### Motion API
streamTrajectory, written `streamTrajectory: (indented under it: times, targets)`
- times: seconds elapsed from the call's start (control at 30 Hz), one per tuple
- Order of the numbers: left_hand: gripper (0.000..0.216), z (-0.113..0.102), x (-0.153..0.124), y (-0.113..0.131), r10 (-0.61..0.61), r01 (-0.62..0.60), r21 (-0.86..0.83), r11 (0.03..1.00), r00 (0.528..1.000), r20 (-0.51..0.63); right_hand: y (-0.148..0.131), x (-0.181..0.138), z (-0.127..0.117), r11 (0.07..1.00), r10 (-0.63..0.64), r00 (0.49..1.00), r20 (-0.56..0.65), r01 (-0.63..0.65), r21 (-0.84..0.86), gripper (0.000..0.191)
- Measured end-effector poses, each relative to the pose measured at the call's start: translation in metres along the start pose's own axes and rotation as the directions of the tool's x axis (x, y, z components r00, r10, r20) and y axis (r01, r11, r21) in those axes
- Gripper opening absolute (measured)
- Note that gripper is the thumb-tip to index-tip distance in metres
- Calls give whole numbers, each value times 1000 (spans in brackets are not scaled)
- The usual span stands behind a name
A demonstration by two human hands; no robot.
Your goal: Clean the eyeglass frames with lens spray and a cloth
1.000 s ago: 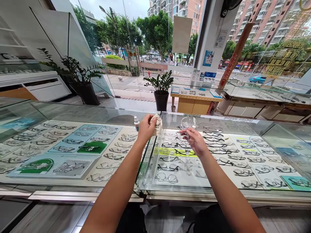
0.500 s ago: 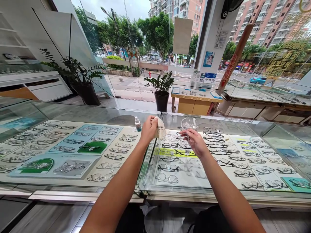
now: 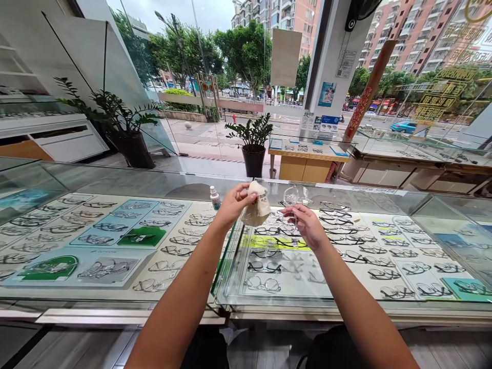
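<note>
My left hand is closed on a small cream cleaning cloth that hangs from the fingers above the glass counter. My right hand pinches a pair of clear-framed glasses, held upright just right of the cloth. Cloth and glasses are close but apart. A small spray bottle stands on the counter glass just left of my left hand.
Under the glass lie several rows of spectacle frames on white, blue and green display pads. Beyond the counter stand two potted plants, a wooden display table and large shop windows facing a street.
My left hand has let the bunched cloth unfold and hang lower, drifting slightly right toward the glasses. The right hand and glasses have barely moved.
</note>
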State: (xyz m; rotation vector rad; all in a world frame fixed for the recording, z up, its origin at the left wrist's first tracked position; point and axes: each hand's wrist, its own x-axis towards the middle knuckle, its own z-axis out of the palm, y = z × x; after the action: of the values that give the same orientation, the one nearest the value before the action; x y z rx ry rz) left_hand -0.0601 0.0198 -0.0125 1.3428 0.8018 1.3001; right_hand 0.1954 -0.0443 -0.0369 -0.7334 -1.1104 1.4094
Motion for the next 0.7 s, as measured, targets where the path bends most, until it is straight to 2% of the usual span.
streamTrajectory:
  times: [0.17, 0.43, 0.53, 0.63, 0.7]
  targets:
    - [50, -2, 0, 3, 5, -2, 96, 995, 1000, -31, -2, -1, 2, 1000, 9, 1000, -2, -9, 1, 26]
    - [54, -6, -2, 0, 28, 35, 316, 948, 981, -192, -3, -1, 3, 1000, 13, 1000, -12, -13, 3, 27]
    - [58, -8, -3, 2, -12, 100, 358, 928, 971, -239, -4, -2, 4, 1000, 17, 1000, -21, -17, 15, 27]
    - [60, -9, -4, 8, -82, 141, 311, 940, 977, -196, -5, -2, 5, 1000, 17, 1000, -23, -17, 14, 27]
    - [64, -10, -5, 13, -81, 110, 250, 962, 989, -124, -5, -2, 5, 1000, 18, 1000, -21, -17, 9, 27]
